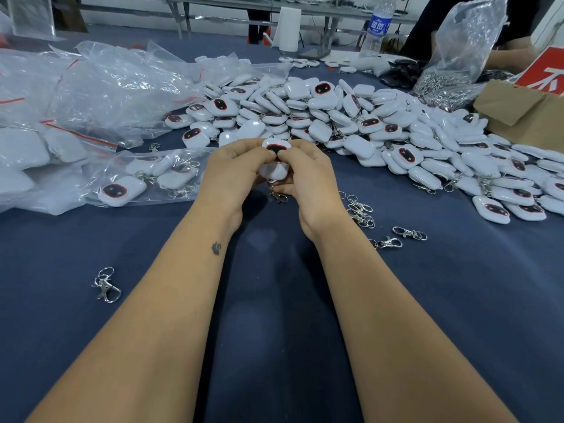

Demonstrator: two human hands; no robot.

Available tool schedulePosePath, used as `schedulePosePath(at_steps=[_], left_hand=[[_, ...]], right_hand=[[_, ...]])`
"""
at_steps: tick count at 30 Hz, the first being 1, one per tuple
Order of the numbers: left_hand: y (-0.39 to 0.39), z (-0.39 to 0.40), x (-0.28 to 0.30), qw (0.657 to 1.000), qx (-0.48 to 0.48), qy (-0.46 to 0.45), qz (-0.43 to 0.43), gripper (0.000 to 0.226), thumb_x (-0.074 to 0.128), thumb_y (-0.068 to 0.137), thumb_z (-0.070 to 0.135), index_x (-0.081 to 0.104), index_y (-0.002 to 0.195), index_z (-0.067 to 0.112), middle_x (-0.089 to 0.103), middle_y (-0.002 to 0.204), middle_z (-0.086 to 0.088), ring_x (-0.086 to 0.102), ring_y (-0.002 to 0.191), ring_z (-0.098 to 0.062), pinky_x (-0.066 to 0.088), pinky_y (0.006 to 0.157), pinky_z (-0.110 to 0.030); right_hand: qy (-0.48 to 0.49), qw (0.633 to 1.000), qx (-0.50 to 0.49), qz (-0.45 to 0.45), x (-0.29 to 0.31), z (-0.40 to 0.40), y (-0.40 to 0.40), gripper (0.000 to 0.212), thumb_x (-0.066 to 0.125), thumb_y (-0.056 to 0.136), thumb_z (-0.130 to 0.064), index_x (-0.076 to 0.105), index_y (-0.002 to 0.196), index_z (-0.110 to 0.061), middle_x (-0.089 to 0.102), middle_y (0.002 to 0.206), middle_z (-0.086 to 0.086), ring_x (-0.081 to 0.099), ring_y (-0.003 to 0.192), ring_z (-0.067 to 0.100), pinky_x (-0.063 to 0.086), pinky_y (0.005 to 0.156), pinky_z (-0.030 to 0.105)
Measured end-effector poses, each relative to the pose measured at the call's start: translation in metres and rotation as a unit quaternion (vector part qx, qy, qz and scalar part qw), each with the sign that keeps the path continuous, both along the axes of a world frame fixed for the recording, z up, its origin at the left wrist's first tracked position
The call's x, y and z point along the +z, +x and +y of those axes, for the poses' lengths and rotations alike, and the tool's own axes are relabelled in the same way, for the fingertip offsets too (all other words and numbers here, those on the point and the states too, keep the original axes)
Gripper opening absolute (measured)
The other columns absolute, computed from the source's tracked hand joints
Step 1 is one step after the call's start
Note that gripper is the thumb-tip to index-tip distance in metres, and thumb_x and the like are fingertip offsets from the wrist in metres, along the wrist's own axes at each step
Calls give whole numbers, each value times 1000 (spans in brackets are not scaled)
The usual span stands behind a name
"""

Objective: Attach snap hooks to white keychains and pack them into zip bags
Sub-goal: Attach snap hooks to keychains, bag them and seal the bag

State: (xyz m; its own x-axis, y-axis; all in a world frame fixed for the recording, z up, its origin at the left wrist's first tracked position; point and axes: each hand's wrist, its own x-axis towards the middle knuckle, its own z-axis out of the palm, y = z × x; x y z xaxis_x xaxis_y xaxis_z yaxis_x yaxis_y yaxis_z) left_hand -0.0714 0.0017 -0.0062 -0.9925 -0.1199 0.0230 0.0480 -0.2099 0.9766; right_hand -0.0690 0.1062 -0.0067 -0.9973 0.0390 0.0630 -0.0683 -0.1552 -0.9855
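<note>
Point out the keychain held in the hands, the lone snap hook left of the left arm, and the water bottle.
held keychain (276,147), head view, on its dark face panel.
lone snap hook (106,285), head view, on the clasp body.
water bottle (378,27), head view, on its blue label.

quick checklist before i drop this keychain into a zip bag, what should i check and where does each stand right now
1. Keychain held firmly: ok. The left hand and right hand both pinch the white keychain.
2. Snap hook on it: cannot tell. A snap hook hangs under the hands, but the join is hidden.
3. Bag within reach: ok. A zip bag holding finished keychains lies just left of the hands.
4. Bag mouth open: cannot tell.
5. Spare hooks at hand: ok. Loose hooks lie on the blue cloth to the right.
6. More keychains to do: ok. The pile is behind the hands.
</note>
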Motion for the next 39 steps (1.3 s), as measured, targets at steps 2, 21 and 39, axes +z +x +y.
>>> schedulePosePath(at_steps=[2, 21, 39], left_hand=[[0, 0, -1, 1000, 2, -2, 2, 25, 62, 88, 5, 69, 111, 0, 67, 72, 0, 60, 60, -5, 47, 58, -15], [6, -20, -6, 809, 225, -543, -3, 38, 54, 85, 17, 59, 123, 16, 54, 123, -12, 49, 115, -33, 32, 74, -33], [6, -5, 7, 964, 222, -144, 32, 27, 59, 76, 5, 67, 82, 30, 60, 61, 8, 55, 53, -8, 47, 55, -24]], right_hand=[[-3, 1000, 2, 1, 0, 0, 0, 19, 55, 91, -9, 63, 77, -19, 62, 60, -7, 57, 62, 11, 46, 58, 27], [-48, 997, -54, -31, 2, 4, -1, 11, 59, 97, -18, 56, 87, -17, 63, 68, -1, 52, 53, 8, 46, 51, 19], [-150, 987, 55, 10, 3, -4, 3, 8, 52, 97, 4, 52, 101, -4, 69, 88, 11, 69, 80, 20, 60, 83, 30]])
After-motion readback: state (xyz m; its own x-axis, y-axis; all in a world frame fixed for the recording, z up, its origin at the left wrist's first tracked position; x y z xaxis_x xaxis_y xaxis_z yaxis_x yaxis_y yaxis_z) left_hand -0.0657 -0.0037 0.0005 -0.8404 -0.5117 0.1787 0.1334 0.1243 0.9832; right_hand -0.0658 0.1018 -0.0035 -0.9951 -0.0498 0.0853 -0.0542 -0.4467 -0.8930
